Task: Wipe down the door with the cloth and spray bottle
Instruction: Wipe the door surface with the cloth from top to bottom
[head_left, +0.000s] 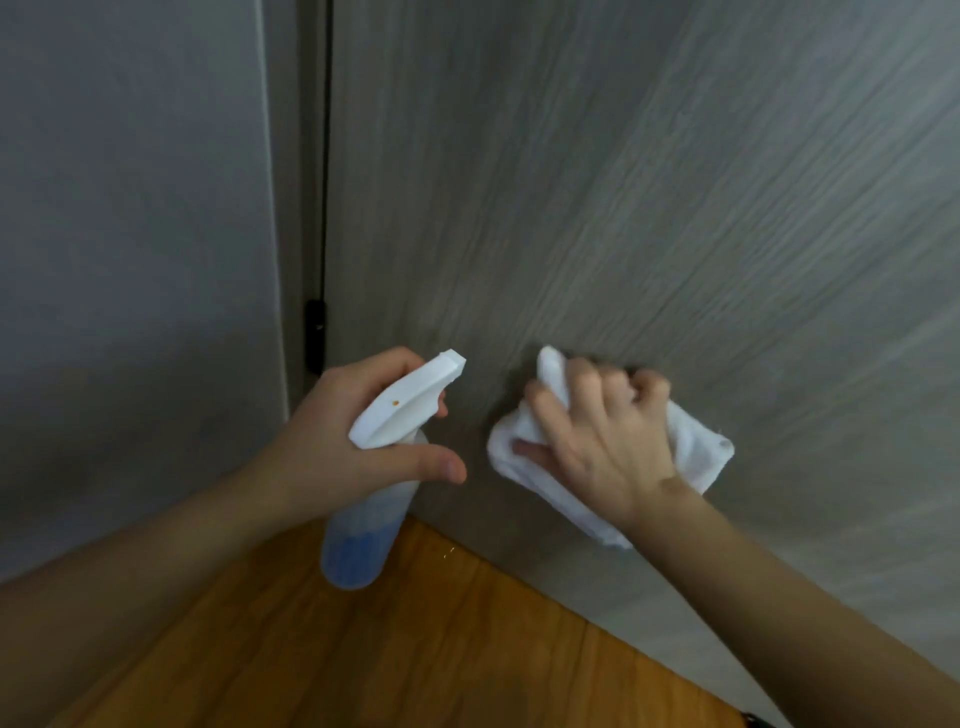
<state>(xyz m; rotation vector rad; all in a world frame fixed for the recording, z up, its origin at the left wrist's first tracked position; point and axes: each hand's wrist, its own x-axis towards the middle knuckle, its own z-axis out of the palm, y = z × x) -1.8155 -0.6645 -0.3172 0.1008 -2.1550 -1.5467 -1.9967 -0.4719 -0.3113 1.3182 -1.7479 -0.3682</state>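
Wiping low on the door (623, 182) rn, imo best w/ overlapping strokes along the grain, flat even pressure, and refold the cloth (696, 452) once it's dirty. Right hand (602, 441) is curled around the bunched cloth, knuckles up, pressing it to the door at approx 4 o'clock. Left hand (363, 436) is wrapped round the bottle (363, 530) neck, nozzle aimed at the door, at 7 o'clock just above the floor (415, 649).

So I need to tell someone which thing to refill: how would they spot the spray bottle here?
Start at the grey wood-grain door, low down near the orange floor. Two hands are there; the left hand holds the spray bottle. Unlike the soft white cloth beside it, it is hard, white-headed, with blue liquid inside.
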